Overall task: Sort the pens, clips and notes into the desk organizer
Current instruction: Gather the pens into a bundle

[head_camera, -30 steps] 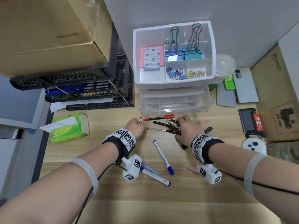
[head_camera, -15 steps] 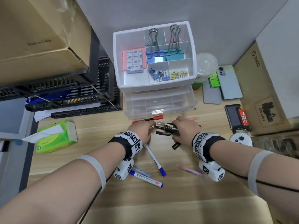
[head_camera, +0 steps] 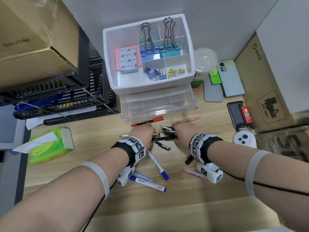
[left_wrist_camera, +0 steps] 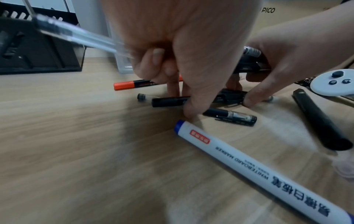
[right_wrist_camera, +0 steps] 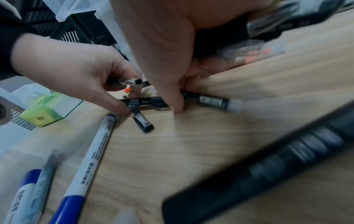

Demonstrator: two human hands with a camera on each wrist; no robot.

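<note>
The white desk organizer [head_camera: 107,56] holds note pads and binder clips in its top tray. In front of it my left hand [head_camera: 143,133] grips a clear pen [left_wrist_camera: 76,39] in its curled fingers, while its thumb and a finger touch a black pen [left_wrist_camera: 168,101] lying on the desk. My right hand [head_camera: 184,129] grips a bundle of black pens [head_camera: 167,130], and its thumb presses the same black pen [right_wrist_camera: 145,101]. A short black pen [head_camera: 161,145], a red marker [head_camera: 147,121], a whiteboard marker [head_camera: 158,165] and a pink pen [head_camera: 192,172] lie loose.
A green tissue box [head_camera: 50,146] sits at the left and black crates [head_camera: 58,97] at the back left. Phones [head_camera: 232,79], a power bank [head_camera: 235,113], a white controller [head_camera: 244,139] and a cardboard box [head_camera: 260,91] crowd the right. A black marker [left_wrist_camera: 321,122] lies under my right wrist.
My left hand has moved right with its clear pen and met the right hand over the black pens. The right hand has gathered black pens into its grip. The view tilted.
</note>
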